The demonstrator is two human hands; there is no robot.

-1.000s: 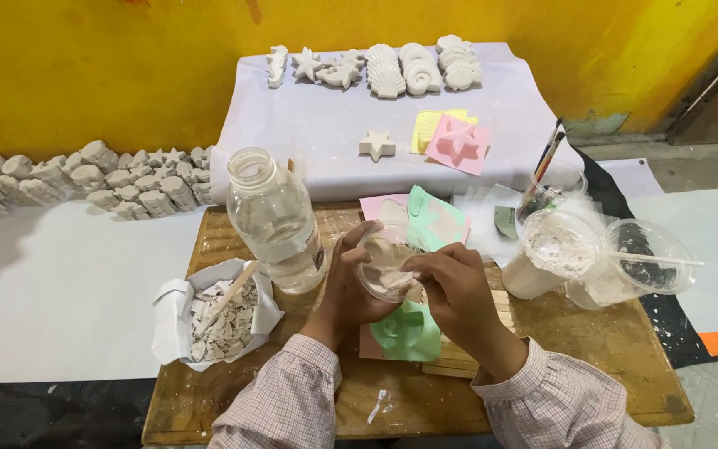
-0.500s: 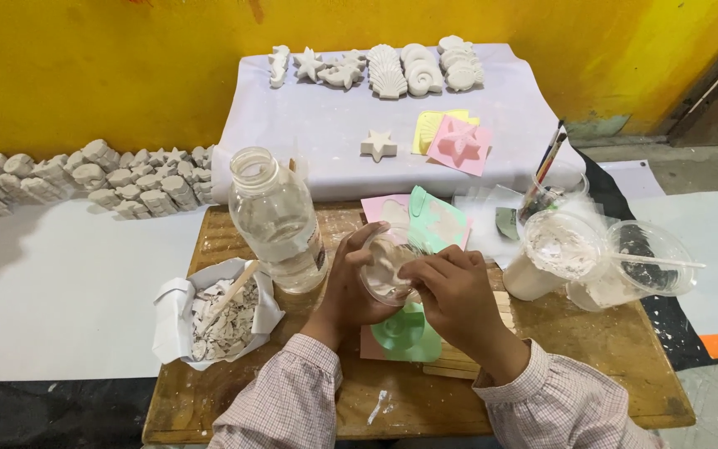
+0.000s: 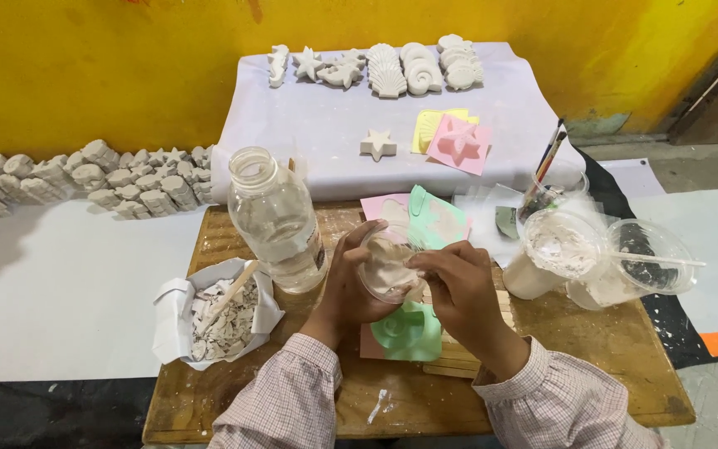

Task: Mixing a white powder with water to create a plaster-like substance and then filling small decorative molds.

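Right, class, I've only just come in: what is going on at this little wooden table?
A person holds a small clear cup of whitish mix in the left hand, while the right hand works at its rim. Under the hands lies a green mould. An open plastic bottle stands left, and finished white casts sit behind on a pale cloth.
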